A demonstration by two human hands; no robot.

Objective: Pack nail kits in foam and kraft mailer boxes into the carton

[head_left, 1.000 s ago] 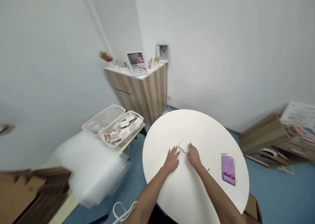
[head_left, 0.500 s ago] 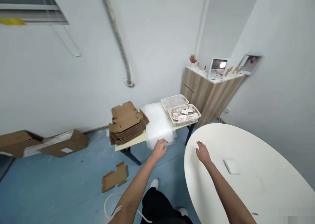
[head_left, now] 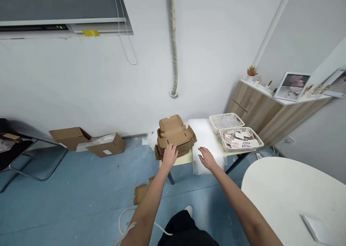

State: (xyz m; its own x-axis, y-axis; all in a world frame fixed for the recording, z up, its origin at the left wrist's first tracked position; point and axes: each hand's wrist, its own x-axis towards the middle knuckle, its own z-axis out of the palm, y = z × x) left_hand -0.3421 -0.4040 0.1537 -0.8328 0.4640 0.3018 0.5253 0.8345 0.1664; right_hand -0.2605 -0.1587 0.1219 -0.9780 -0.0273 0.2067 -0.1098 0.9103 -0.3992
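Room with white walls and a blue floor [head_left: 81,206]. Largest item: a round white table [head_left: 286,192], at lower right, with a small white packet [head_left: 315,228] lying near its edge. Against the far corner stands a wood-veneer cabinet [head_left: 254,116], its top displaying a framed photograph [head_left: 292,86] and a small potted plant [head_left: 252,71].

Beyond the person stands a low cream-topped table [head_left: 178,160], its items set side by side within arm's reach. Flattened kraft boxes [head_left: 175,136] are stacked at one end, compact and squared for storage. Beside them lies a pile of white foam sheets [head_left: 208,141]. Two white plastic baskets sit at the far end, keeping contents apart: the rear basket [head_left: 226,123] holds clear packaging, the front basket [head_left: 240,139] printed cards.

The left hand [head_left: 169,156] rests against the stack's front edge, fingers extended, no pinch visible. The right hand [head_left: 207,158] is spread over the foam sheets, empty; contact cannot be told.

Two open cardboard boxes [head_left: 105,145] lie by the wall; a cardboard scrap [head_left: 142,192] lies on the floor.
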